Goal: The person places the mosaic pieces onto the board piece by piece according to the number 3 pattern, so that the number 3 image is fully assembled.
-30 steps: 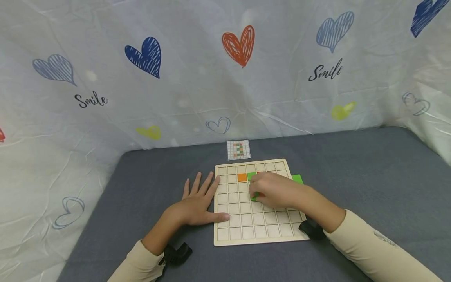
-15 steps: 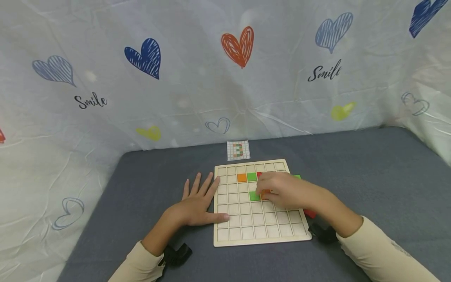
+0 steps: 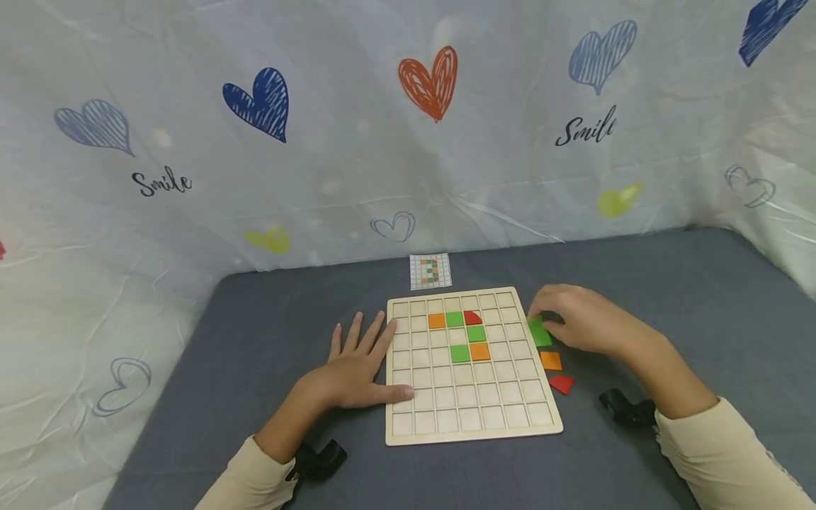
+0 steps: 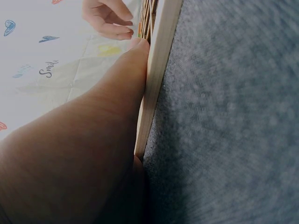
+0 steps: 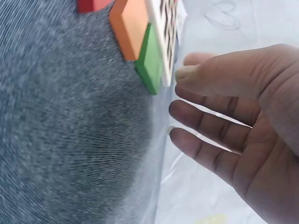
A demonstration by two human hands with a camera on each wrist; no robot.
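nearest: beige sleeves, one per arm. black wrist mount near the left wrist, another black mount near the right.

grid board lies flat on the dark grey table, between the two hands. left hand at its left edge: fingers spread and straight, thumb over the rim, index fingertip at the edge, nothing gripped.

along the board's right side, near to far: loose red piece, loose orange tile, loose green tile. right hand is at the green one, partly covering it in the head view. thumb and fingers bent, nothing seen clamped between them; contact with the tile: can't tell. hands well apart.

on the board, near row: near green tile, near orange tile to its right. directly beyond the orange: middle green tile. far row, left to right: far orange tile, far green tile, red quarter-round.

past the board: small grid card, orange and green squares printed on it. farthest: pale backdrop with hearts, "smile" lettering.
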